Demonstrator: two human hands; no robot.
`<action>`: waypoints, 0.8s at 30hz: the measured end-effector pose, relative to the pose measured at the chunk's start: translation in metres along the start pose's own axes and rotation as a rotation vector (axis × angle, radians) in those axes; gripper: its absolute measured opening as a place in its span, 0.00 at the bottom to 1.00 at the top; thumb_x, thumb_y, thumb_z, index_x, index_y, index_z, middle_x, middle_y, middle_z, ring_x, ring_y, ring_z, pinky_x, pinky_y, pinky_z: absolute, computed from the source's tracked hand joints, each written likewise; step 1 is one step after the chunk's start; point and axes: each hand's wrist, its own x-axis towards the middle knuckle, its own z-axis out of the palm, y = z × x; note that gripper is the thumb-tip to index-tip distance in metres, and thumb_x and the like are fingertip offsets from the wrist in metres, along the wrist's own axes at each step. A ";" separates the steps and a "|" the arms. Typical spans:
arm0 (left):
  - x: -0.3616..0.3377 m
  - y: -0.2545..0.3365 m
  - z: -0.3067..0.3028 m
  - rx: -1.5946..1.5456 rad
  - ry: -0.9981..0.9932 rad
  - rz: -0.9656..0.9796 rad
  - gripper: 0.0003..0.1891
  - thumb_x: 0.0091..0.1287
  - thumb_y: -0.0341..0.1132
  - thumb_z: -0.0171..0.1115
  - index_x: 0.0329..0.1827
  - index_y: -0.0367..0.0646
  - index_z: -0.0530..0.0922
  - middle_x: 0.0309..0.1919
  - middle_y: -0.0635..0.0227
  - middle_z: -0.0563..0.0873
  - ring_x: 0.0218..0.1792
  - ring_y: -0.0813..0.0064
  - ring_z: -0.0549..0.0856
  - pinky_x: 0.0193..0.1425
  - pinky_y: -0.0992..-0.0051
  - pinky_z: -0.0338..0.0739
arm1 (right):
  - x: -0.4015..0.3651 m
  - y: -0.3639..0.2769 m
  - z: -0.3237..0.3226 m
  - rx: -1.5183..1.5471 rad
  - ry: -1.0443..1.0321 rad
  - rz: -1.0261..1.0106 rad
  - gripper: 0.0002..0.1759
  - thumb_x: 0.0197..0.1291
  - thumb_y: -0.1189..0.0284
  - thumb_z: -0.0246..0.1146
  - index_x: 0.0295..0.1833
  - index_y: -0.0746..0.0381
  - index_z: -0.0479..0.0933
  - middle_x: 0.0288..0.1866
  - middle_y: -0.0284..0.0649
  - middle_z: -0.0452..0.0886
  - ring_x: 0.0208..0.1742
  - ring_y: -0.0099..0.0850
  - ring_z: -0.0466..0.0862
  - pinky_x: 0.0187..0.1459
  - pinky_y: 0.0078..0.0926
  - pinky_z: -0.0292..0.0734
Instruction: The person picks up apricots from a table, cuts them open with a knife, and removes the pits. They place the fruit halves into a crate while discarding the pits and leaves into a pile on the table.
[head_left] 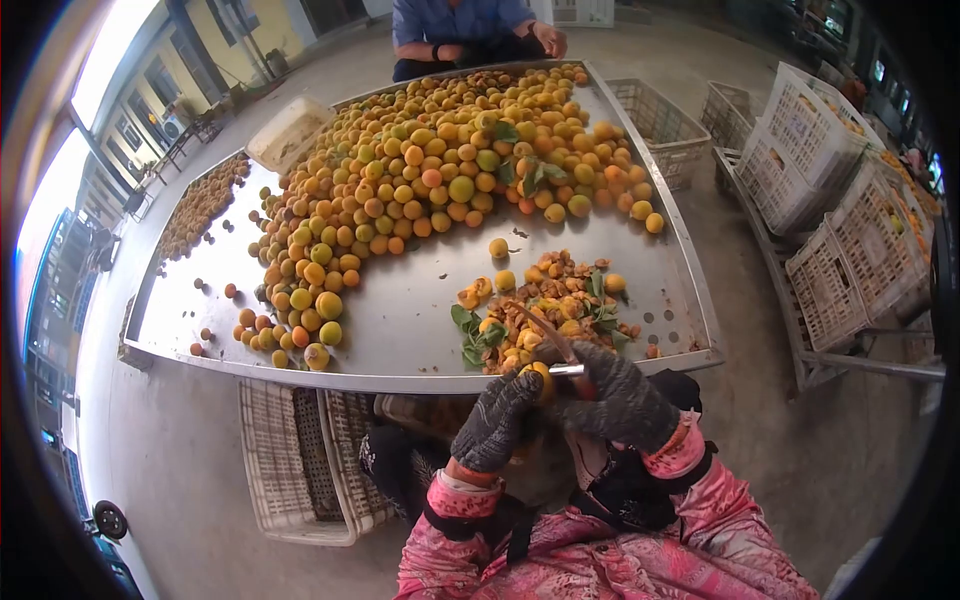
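Observation:
My left hand (496, 420), in a dark grey glove, is closed round a yellow-orange fruit (541, 376) that looks like a persimmon. Against its right side, my gloved right hand (620, 400) grips a small hand tool (568, 370) with a shiny metal part and a curved reddish-brown part. The gloves hide much of both fruit and tool. Just beyond my hands lies a heap of orange and brown fruit scraps (555, 305) with green leaves (478, 335). Two whole fruits (499, 248) rest on the metal behind it.
A rimmed metal table (430, 310) carries a large fruit pile (400, 170). A pale plastic tub (290, 135) sits at its left edge, near smaller brown pieces (205, 205). Crates (295, 460) stand below; stacked crates (810, 150) are on the right. Another person (465, 30) sits opposite.

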 end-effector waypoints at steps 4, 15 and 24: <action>-0.011 0.006 0.009 0.481 0.015 0.097 0.14 0.62 0.26 0.52 0.51 0.38 0.76 0.45 0.55 0.81 0.48 0.58 0.80 0.55 0.66 0.73 | 0.003 0.009 -0.002 -0.198 -0.007 0.128 0.34 0.45 0.70 0.72 0.58 0.65 0.68 0.51 0.45 0.76 0.51 0.33 0.77 0.54 0.30 0.71; 0.001 -0.028 0.005 0.052 0.375 0.106 0.18 0.69 0.46 0.49 0.44 0.37 0.74 0.34 0.62 0.80 0.38 0.68 0.82 0.43 0.71 0.76 | 0.008 0.068 0.031 -0.571 0.178 -0.314 0.37 0.40 0.63 0.75 0.55 0.66 0.68 0.47 0.50 0.74 0.50 0.45 0.76 0.53 0.39 0.70; -0.004 0.004 -0.047 -0.545 0.480 0.166 0.26 0.65 0.57 0.51 0.52 0.42 0.72 0.29 0.66 0.76 0.28 0.68 0.78 0.34 0.68 0.77 | 0.010 0.079 0.061 0.205 0.205 0.002 0.26 0.49 0.76 0.69 0.54 0.66 0.70 0.47 0.39 0.78 0.46 0.25 0.78 0.49 0.22 0.75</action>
